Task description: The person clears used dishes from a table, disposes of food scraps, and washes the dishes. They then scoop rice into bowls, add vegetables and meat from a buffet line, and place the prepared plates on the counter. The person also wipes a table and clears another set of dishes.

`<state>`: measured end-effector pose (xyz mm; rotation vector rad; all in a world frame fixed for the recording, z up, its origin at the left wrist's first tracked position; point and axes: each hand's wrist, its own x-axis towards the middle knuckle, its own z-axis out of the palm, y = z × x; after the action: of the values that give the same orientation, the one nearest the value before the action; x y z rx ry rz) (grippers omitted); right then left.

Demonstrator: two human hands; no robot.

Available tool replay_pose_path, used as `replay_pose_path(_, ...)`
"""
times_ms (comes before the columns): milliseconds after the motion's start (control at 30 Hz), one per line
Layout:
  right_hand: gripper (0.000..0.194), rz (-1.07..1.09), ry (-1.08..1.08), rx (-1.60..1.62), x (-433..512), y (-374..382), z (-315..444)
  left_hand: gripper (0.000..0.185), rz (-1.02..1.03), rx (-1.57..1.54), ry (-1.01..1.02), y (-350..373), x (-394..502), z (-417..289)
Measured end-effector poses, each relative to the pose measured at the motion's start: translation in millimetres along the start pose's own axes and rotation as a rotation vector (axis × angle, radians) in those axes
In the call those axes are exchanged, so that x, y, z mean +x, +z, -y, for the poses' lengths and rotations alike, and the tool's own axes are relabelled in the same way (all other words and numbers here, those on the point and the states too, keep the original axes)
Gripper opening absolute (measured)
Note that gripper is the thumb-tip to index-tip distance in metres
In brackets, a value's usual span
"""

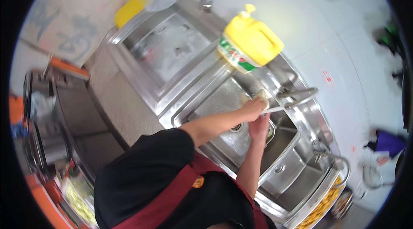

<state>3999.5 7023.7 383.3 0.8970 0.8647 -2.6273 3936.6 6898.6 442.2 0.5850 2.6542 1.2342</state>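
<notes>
My left hand (254, 109) is over the middle stainless steel sink (216, 100), its fingers around a pale, blurred thing (263, 96) that looks like a cloth. Close beside it, my right hand (259, 126) is under the pale end of the curved faucet (298, 97). Blur and overlap hide what the right fingers do. Partly behind the right wrist, a small metal pan (273, 132) stands in the same sink. The round drain (237, 128) shows to the left of that wrist.
A large yellow jug with a pump (251, 41) stands on the sink divider. Farther left, another sink (174, 45) holds cloudy water. To the right are a third basin (290, 171) and a tray of yellow-orange food pieces (322, 208). A dark-topped counter (84, 112) is behind me at left.
</notes>
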Motion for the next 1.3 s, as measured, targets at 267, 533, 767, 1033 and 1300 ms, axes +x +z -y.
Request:
replay_pose_path(267, 0.037, -0.265, -0.543, -1.549, 116, 35, -23, 0.059, -0.152, -0.877, -0.780, -15, -9, 53)
replay_pose_path(533, 0.024, -0.515, -0.251, 0.350, -7, 1, 15, 0.073, 0.376, -1.195, -0.878, 98, 110, 49)
replay_pose_path(767, 0.054, -0.569, -0.015, 0.463, -68, -39, 28, 0.051, 0.453, -0.295, -0.415, 78, 130, -56)
replay_pose_path(1033, 0.025, -0.386, -0.114, 0.333, 29, 32, 77, 0.054, 0.200, -0.746, -0.336, 20, -3, -84)
replay_pose_path(1300, 0.043, -0.544, -0.223, -0.209, 18, 49, 41, 0.067, 0.587, -1.029, -0.306, 46, 65, 24)
